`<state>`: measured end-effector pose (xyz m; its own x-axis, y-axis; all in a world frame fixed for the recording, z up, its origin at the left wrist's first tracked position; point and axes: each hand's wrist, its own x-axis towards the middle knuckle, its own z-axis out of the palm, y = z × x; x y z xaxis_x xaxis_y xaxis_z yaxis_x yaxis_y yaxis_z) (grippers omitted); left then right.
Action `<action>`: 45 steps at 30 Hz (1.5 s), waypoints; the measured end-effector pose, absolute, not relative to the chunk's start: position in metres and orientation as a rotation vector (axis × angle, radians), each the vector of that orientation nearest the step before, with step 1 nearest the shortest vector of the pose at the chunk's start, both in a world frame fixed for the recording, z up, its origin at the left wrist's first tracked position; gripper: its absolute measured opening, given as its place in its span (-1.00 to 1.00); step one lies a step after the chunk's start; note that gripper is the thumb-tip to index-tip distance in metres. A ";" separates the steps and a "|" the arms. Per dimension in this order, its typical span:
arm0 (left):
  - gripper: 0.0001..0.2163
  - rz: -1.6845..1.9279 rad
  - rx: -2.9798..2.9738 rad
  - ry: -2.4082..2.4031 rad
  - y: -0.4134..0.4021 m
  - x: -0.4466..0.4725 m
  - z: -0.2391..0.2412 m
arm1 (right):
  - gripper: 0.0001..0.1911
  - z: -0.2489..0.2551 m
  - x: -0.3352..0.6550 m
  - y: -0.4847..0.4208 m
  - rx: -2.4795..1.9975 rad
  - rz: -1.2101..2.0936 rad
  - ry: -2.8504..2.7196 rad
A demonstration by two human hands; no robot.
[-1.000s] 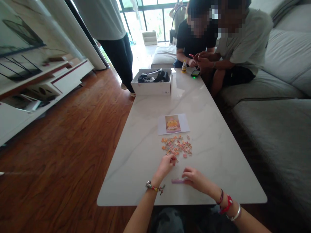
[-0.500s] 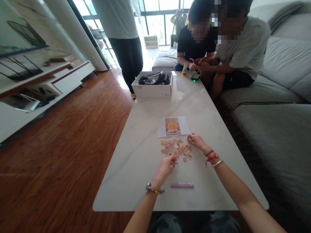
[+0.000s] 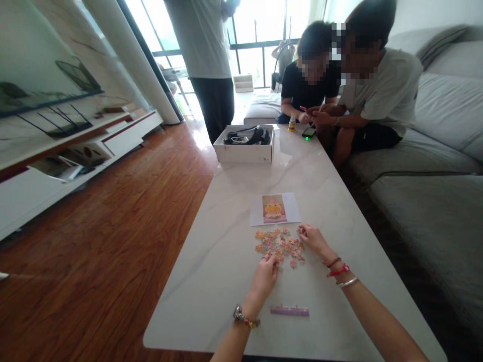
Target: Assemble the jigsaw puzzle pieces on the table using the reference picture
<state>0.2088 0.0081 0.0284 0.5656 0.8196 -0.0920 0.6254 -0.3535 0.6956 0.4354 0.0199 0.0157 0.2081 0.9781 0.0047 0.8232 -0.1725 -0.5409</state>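
White table (image 3: 204, 281): broad room left, from edge to puzzle pieces (image 3: 281, 245); room right too. Left hand (image 3: 266, 276): fingers curled at pieces' near side, grip unclear. Purple strip (image 3: 290, 311) nearer table's near edge. Right hand (image 3: 311, 238): fingertips drawn together, far right of pieces; cannot tell whether holding one. White box (image 3: 243, 155), far: label unreadable.

Orange-pink puzzle pieces (image 3: 281, 246) kinda scattered just past the left hand (image 3: 266, 277); straight purple strip (image 3: 289, 311) on its near side.
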 end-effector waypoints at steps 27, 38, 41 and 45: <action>-0.87 -0.011 2.382 1.330 0.009 0.221 0.047 | -0.75 0.019 0.425 -0.043 -1.964 0.622 -1.653; -0.81 0.144 2.354 1.334 0.010 0.212 0.044 | -0.88 0.021 0.430 -0.040 -2.082 0.529 -1.696; -0.81 0.182 2.324 1.372 0.011 0.205 0.042 | -0.74 0.024 0.429 -0.038 -2.033 0.497 -1.719; -0.80 0.234 2.281 1.400 0.013 0.199 0.043 | -0.83 0.026 0.427 -0.029 -2.026 0.528 -1.805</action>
